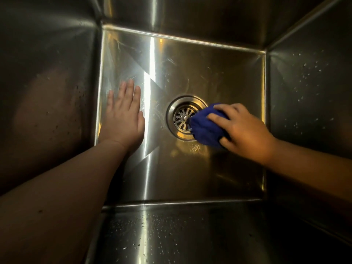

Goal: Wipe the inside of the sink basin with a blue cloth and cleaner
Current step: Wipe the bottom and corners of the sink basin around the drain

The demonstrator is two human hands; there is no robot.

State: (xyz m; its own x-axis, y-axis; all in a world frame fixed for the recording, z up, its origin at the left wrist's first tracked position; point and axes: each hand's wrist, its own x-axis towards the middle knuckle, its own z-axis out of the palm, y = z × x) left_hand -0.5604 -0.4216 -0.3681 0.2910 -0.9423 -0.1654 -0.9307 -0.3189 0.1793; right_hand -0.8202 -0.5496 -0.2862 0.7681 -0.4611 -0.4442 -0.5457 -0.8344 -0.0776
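Note:
I look straight down into a deep stainless steel sink basin [190, 178]. A round drain strainer [182, 117] sits near the middle of its floor. My right hand [243, 130] grips a bunched blue cloth [205, 128] and presses it on the right side of the drain, covering part of the rim. My left hand [123, 115] lies flat, fingers together and extended, on the basin floor at the left, near the left wall. No cleaner bottle is in view.
Steep steel walls enclose the floor on all sides: left wall [47, 92], right wall [308, 92], far wall [190, 16], near wall [171, 235]. Water droplets speckle the walls. Streaks and smears mark the floor around the drain.

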